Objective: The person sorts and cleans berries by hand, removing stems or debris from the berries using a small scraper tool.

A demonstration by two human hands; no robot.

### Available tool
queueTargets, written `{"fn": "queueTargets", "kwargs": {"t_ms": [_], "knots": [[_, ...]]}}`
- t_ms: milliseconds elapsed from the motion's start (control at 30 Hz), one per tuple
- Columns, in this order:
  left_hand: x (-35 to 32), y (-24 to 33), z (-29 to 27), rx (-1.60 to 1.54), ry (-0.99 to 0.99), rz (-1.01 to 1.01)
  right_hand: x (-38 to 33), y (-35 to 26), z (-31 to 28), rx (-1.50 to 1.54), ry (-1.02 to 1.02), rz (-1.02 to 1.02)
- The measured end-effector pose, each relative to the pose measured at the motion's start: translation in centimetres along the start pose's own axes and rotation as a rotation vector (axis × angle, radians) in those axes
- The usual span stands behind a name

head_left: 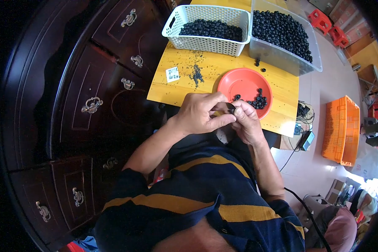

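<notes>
My left hand (pixel 202 112) and my right hand (pixel 248 122) meet in front of my body, over the near edge of the table. Between their fingertips is a small dark, shiny piece (pixel 230 108); its exact kind is hard to make out. The left thumb and forefinger curl around it from one side. From the other side, the right thumb and fingers pinch its end. Just beyond the hands lies a round red plastic dish (pixel 227 82), with several small black ring-shaped parts (pixel 260 101) in its near right portion. My fingers hide part of the dish's near rim.
A white perforated basket (pixel 210 43) and a clear plastic bin (pixel 277 59), both holding many black parts, stand at the table's (pixel 164 86) far side. Black scraps (pixel 196 75) and a white printed square (pixel 172 74) lie left. Dark drawers (pixel 88 84) flank the left; an orange crate (pixel 340 130) stands right.
</notes>
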State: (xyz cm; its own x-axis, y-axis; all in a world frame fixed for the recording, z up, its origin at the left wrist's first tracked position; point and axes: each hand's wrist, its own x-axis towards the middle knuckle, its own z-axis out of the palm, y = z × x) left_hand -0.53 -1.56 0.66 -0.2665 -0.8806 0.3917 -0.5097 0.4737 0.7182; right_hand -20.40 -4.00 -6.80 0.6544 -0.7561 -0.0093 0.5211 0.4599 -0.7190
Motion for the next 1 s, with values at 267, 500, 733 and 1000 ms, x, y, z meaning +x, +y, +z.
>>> {"fn": "queueTargets", "kwargs": {"t_ms": [267,500,733,1000], "knots": [[1.3,-1.6,-0.4,0.051,-0.148,-0.004,0.1,1.2,0.1,0.022,0.207,0.114],[10.1,-5.5,-5.3,0.517,0.163,-0.057,0.1,1.3,-1.2,0.400,0.300,0.173],[6.6,-3.5,-2.2,0.338,0.020,-0.104,0.7,-0.6,-0.3,0.667,0.349,0.108],[0.5,-2.1,3.0,0.161,-0.211,-0.137,0.9,0.6,-0.5,0.626,0.290,0.190]]}}
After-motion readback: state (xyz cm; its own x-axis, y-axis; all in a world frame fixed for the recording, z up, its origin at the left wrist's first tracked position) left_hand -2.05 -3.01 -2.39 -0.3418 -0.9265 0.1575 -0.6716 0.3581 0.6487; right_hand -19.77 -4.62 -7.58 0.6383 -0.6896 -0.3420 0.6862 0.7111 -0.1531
